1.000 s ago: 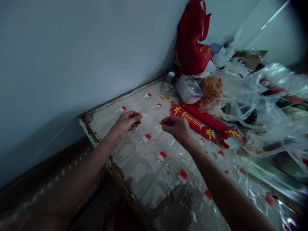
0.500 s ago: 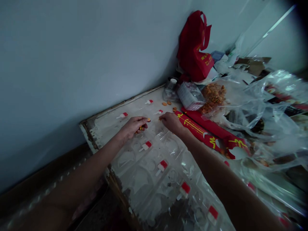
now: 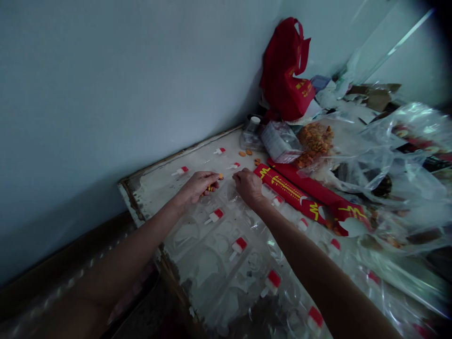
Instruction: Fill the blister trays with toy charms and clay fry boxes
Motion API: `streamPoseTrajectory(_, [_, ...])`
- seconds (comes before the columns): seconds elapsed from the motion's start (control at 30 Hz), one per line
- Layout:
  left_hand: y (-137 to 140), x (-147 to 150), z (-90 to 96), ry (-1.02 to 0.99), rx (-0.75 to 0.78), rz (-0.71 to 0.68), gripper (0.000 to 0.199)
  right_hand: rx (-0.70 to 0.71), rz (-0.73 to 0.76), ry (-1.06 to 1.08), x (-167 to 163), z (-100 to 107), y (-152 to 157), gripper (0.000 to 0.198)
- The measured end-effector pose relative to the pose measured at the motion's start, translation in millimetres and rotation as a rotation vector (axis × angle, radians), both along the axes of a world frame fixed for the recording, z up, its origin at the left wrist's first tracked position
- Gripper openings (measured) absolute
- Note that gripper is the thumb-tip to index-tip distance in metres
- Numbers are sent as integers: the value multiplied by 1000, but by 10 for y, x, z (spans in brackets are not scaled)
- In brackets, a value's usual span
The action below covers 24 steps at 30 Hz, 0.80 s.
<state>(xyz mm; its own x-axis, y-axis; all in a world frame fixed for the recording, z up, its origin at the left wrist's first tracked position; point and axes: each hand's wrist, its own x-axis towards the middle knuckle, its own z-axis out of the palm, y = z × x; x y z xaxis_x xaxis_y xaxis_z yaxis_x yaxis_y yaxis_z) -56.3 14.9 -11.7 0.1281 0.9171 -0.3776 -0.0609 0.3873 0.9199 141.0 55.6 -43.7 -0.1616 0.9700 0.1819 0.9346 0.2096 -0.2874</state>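
My left hand (image 3: 205, 184) is closed around several small orange-yellow pieces (image 3: 211, 188), and one orange piece (image 3: 221, 176) shows at its thumb and fingertips. Just to its right, my right hand (image 3: 248, 187) is pinched shut over the clear plastic trays (image 3: 197, 230); what its fingertips hold, if anything, I cannot make out. The two hands are close but apart. Small red-and-white popsicle-shaped pieces sit in the trays, one (image 3: 233, 165) just beyond the right hand and another (image 3: 214, 216) below the left hand.
Loose orange ovals (image 3: 242, 153) lie near a clear-sided box (image 3: 281, 142). Red printed card strips (image 3: 286, 188) lie right of my right hand. Plastic bags (image 3: 374, 165), one with many orange pieces (image 3: 315, 139), and a red bag (image 3: 286, 75) crowd the back right. A wall (image 3: 123, 84) borders the table.
My right forearm has swung left, uncovering red-and-white pieces beside the card strips. The orange bit at my right fingertips no longer shows. My left hand has barely moved.
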Motion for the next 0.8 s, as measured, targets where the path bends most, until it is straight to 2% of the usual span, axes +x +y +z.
streamPoseTrajectory(0.1, [16,32,21,28,6,-5,21,-60,-105,132,34,-14,84,20])
streamPoseTrajectory(0.17, [27,42,34,33,-4,3,18,-109,-92,137,56,-6,122,20])
streamPoseTrajectory(0.3, [59,28,33,18,-16,13,18,-39,174,-168,78,59,47,21])
streamPoseTrajectory(0.37, [82,15,22,27,-20,17,20,-14,225,-235,95,116,8,22])
streamPoseTrajectory(0.43, [105,9,10,35,-14,16,20,-5,144,-75,105,178,19,16])
streamPoseTrajectory(0.5, [124,15,0,39,4,18,19,-34,72,269,80,225,71,25])
streamPoseTrajectory(0.6, [146,36,-14,51,45,-9,18,-199,195,741,-43,238,145,38])
streamPoseTrajectory(0.67, [160,47,-26,58,68,-15,16,-295,281,879,-148,217,155,37])
streamPoseTrajectory(0.8, [184,41,-66,24,32,89,12,-392,248,1023,-290,175,112,29])
